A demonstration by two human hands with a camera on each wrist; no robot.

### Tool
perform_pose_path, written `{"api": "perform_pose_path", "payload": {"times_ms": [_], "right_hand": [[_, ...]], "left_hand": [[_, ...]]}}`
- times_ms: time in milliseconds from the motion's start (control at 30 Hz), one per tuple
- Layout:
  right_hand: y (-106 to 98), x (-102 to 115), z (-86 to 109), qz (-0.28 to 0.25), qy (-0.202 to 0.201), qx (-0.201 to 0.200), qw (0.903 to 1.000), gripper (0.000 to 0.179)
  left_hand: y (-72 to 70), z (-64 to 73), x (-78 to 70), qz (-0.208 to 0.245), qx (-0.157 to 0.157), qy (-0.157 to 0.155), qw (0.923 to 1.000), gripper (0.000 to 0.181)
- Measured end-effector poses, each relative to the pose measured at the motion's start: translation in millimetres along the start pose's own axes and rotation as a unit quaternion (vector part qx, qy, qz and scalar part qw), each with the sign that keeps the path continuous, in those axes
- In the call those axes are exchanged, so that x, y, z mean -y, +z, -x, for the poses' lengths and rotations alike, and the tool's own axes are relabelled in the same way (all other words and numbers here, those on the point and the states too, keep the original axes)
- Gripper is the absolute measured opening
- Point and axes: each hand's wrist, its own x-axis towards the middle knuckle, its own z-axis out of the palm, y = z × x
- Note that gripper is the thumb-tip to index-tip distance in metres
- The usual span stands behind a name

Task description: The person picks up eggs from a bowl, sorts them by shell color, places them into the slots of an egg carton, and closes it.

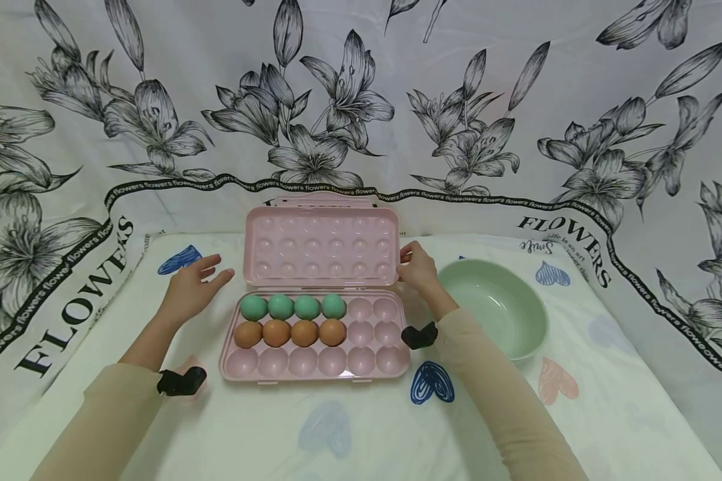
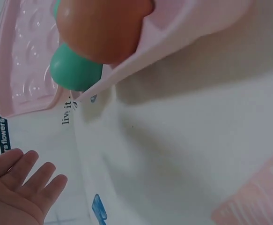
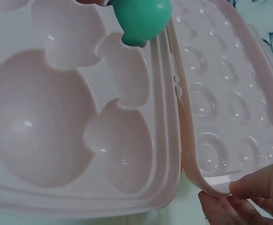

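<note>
A pink egg box (image 1: 301,381) lies on the cloth with its lid (image 1: 321,247) raised at the back. Several green eggs (image 1: 281,306) sit in the back row from the left, and several brown eggs (image 1: 303,333) in the middle row. The front row and the right-hand cups hold nothing. My right hand (image 1: 420,267) pinches the right edge of the lid between thumb and fingers, as the right wrist view shows. To the left of the lid, my left hand (image 1: 195,287) hovers with its fingers spread, apart from the box and holding nothing.
A pale green bowl (image 1: 499,307) stands to the right, behind my right forearm. Beneath everything is a white cloth (image 1: 265,434) printed with hearts. A flower-printed curtain (image 1: 349,100) hangs along the back and both sides.
</note>
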Motion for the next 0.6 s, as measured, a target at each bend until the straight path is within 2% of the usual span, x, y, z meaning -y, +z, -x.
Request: {"api": "perform_pose_path", "payload": {"times_ms": [300,600], "right_hand": [[-0.8,-3.1,-0.4,0.005,-0.009,-0.004,0.9999,0.032],[-0.8,-2.5,1.3,0.009,-0.024,-0.013,0.9996,0.033]], "left_hand": [[8.2,-21.2,2.9,0.023,0.001,-0.035,0.9991,0.062],[18.8,-37.0,0.9,0.086,-0.002,-0.048,0.9952,0.054]]}}
